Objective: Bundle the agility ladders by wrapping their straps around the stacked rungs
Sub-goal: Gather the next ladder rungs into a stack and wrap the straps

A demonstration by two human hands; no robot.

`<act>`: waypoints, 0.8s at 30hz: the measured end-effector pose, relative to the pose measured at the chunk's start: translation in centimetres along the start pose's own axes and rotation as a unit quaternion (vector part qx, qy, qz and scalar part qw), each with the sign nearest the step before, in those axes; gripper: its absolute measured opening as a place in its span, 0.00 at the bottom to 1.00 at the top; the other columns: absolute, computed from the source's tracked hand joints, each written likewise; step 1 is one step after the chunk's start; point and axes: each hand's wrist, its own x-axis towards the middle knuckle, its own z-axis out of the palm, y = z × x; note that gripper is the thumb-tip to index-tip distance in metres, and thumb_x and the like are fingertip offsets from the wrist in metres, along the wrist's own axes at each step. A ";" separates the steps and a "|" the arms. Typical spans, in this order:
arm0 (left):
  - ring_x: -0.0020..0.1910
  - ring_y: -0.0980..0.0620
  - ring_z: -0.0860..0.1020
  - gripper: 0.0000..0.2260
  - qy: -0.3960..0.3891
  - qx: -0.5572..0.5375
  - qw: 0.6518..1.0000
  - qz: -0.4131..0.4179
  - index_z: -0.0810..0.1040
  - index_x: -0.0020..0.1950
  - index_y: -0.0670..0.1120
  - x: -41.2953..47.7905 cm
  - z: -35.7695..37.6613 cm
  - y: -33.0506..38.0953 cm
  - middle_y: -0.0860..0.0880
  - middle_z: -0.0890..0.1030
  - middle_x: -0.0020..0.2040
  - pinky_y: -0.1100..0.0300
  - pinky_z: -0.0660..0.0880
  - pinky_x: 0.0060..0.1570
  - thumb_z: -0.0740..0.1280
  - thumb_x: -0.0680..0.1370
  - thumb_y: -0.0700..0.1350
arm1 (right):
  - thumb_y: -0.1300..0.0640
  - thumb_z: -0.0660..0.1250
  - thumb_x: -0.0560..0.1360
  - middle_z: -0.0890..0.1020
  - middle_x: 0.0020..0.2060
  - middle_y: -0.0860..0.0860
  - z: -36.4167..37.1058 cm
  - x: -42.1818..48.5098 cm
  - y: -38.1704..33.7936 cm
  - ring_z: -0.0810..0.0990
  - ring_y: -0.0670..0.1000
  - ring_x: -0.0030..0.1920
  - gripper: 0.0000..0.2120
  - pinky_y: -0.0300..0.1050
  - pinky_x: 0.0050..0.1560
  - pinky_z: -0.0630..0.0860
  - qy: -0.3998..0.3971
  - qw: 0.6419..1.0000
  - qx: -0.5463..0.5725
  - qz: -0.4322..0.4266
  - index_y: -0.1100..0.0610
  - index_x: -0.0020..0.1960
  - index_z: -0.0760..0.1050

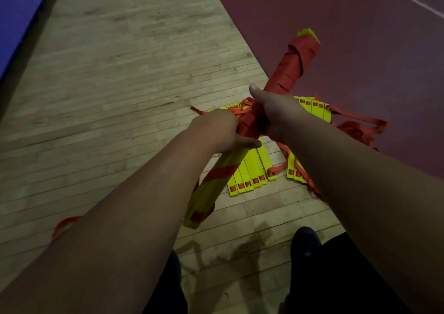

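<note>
A stack of yellow ladder rungs (213, 193) runs diagonally from near my feet up to the right. Its upper half is wound in red strap (292, 66); one red band crosses the lower half. My left hand (216, 131) grips the bundle at its middle, thumb underneath. My right hand (276, 112) grips it just above, thumb pointing up along the wrapped part. A loose end of the strap (63, 226) trails on the floor under my left forearm.
Below the bundle, more yellow rungs (252, 172) lie on the wooden floor (120, 97) in fanned piles with tangled red straps (358, 128). A dark red mat (360, 37) covers the right side. A blue mat (14, 13) borders the far left. My shoe (305, 241) is at the bottom.
</note>
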 end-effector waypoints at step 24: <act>0.49 0.49 0.88 0.19 -0.105 -0.336 0.935 0.049 0.85 0.57 0.53 -1.5 -1.9 0.5 0.50 0.89 0.49 0.47 0.85 0.57 0.76 0.76 0.65 | 0.61 0.66 0.82 0.83 0.42 0.54 -0.2 -2.2 -2.2 0.86 0.53 0.43 0.03 0.47 0.45 0.85 -0.072 0.975 0.212 -0.008 0.59 0.49 0.75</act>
